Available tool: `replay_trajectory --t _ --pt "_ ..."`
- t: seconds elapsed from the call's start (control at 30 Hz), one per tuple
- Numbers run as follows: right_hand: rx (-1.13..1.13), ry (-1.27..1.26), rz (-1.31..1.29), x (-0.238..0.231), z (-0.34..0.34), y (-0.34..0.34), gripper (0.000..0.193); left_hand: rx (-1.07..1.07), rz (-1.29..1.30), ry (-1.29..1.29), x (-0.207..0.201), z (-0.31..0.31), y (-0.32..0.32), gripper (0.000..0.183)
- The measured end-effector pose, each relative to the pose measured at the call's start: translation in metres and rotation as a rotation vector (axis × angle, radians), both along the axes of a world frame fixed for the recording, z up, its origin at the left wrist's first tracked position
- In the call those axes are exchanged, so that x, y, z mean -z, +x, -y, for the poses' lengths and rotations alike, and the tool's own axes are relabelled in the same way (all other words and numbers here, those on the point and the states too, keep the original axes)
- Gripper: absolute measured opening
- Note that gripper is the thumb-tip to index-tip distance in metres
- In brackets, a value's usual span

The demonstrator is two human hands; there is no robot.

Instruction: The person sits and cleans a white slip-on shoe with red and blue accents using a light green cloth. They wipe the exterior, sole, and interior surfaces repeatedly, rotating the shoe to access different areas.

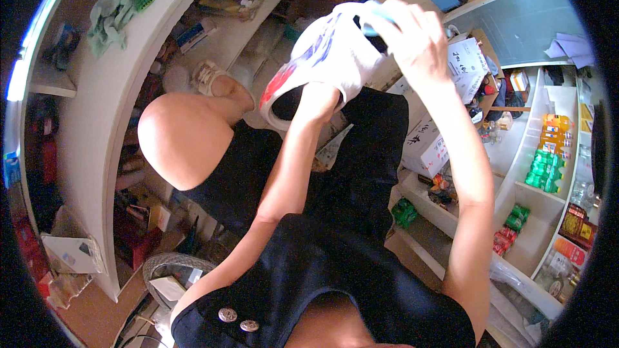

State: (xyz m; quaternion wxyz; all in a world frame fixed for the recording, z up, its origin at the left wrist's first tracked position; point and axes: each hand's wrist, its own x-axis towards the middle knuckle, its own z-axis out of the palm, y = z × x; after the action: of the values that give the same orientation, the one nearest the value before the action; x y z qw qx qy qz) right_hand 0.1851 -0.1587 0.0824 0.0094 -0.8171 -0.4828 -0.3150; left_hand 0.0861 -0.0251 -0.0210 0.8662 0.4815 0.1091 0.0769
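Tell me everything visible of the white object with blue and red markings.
The white hollow object, its material unclear, has blue streaks and a red patch. It is held up tilted, one wide dark opening facing lower left. The left hand reaches into it; the right hand is by a second dark opening.

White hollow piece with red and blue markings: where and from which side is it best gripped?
The white hollow piece is probably best held from inside, by the wall of its wide near opening, coming from the person's side: that mouth faces the person, and the left hand reaches in there.
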Motion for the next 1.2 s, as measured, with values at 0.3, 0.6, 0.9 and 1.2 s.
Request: replay_trajectory --t 0.3,0.6,0.9,1.2 --pt "-0.245 0.006 -0.775 -0.069 -0.019 0.034 0.021 -0.02 -0.207 -0.261 -0.029 -0.01 0.0 0.047" --pt "-0.219 0.101 -0.671 -0.066 -0.002 0.012 0.029 0.07 0.012 -0.671 -0.017 -0.016 -0.007 0.046" --pt "-0.088 0.565 -0.175 0.017 -0.002 -0.051 0.022 0.196 0.283 -1.135 0.014 -0.014 -0.006 0.046" --pt "-0.071 0.972 -0.705 0.027 -0.03 -0.068 0.027 0.032 0.255 -0.891 0.013 -0.02 -0.008 0.043"
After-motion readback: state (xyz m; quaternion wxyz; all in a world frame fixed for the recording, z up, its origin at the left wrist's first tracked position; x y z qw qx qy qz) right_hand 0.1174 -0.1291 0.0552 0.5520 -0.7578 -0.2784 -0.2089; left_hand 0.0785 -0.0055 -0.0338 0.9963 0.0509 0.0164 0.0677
